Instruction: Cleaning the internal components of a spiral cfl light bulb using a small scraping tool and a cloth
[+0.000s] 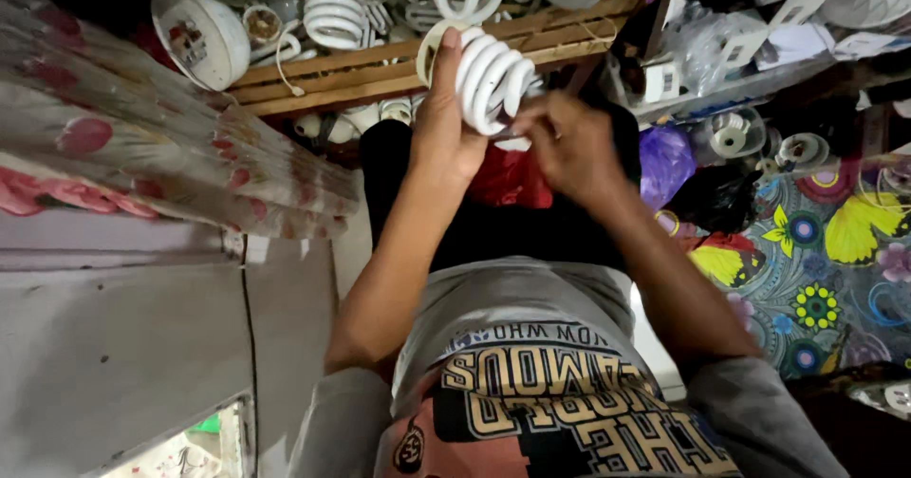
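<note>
A white spiral lamp tube (489,77) is held up in front of my chest. My left hand (444,122) grips its left side, with the thumb stretched up along the coil to a round whitish rim (429,49) at the top. Fingers curled, my right hand (567,144) pinches the right lower end of the coil, and its palm hides what lies under the tube. My black trousers (474,222) and something red (512,179) in my lap lie below both hands.
A wooden crate (380,65) ahead holds several more spiral tubes (332,8) and white lamp bases (204,37). Flowered cloth (142,146) hangs at left. To the right are plastic bags (664,160), white parts (731,136) and a butterfly-patterned mat (816,250).
</note>
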